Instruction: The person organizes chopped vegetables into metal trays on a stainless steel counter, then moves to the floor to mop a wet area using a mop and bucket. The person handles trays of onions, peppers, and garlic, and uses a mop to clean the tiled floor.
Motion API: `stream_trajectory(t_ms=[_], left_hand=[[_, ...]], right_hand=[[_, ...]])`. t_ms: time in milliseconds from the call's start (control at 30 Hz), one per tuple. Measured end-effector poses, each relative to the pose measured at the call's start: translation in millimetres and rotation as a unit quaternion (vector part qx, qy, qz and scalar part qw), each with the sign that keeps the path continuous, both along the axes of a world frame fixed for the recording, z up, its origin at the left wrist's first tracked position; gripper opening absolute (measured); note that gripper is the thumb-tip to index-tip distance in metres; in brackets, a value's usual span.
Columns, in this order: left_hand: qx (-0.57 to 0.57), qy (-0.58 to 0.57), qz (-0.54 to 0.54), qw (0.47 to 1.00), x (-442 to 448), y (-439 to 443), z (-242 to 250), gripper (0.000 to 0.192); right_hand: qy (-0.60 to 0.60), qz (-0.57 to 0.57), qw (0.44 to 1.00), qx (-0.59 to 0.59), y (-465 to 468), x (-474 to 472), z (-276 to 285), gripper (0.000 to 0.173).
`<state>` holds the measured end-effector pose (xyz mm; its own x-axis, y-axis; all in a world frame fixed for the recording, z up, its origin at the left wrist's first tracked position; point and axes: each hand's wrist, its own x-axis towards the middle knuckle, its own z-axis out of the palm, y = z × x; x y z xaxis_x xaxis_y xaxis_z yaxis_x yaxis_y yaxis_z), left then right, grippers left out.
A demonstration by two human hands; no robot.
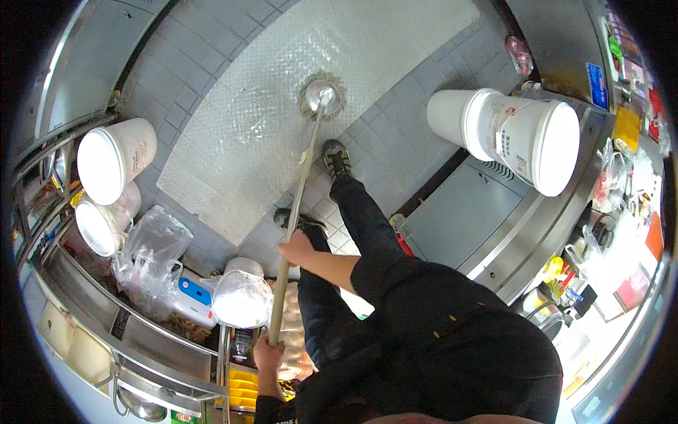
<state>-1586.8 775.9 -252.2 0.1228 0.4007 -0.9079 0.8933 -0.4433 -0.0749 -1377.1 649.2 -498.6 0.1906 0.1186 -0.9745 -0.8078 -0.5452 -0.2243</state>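
Both my hands grip the pale pole [300, 197] of a round string mop. My right hand [297, 248] wraps the pole around its lower middle in the picture. My left hand [269, 354] holds the end nearest my body. At the far end, the mop head [323, 98], with a shiny round cap and a fringe of greyish strands, rests on a wet-looking textured floor mat [212, 175]. My shoes [336, 158] stand beside the mat's near edge, one on each side of the pole.
Grey floor tiles [175, 69] surround the mat. White plastic buckets [535, 140] stand at right, and others [119, 156] at left. A clear plastic bag [153, 244] and a bag-covered bucket [242, 291] lie near the steel shelving [164, 339]. A cluttered counter [582, 339] runs along the right.
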Motion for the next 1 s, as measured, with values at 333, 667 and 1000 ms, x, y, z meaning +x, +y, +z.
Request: stream_trajectory(t_ms=[333, 667, 1000], left_hand=[[-0.172, -0.084, 0.169, 0.967, 159.8, -90.1, -60.1, 0.051], [-0.115, -0.164, 0.007, 0.980, 186.4, -75.5, 5.1, 0.050], [-0.140, -0.286, 0.077, 0.945, 253.5, -91.3, 68.2, 0.065]], right_hand=[[-0.132, 0.032, 0.987, -0.081, -71.5, 194.8, -45.5, 0.062], [0.002, -0.158, 0.986, 0.055, -82.8, 172.7, 1.8, 0.065], [0.104, -0.212, 0.959, 0.158, -90.7, 178.5, 136.5, 0.047]])
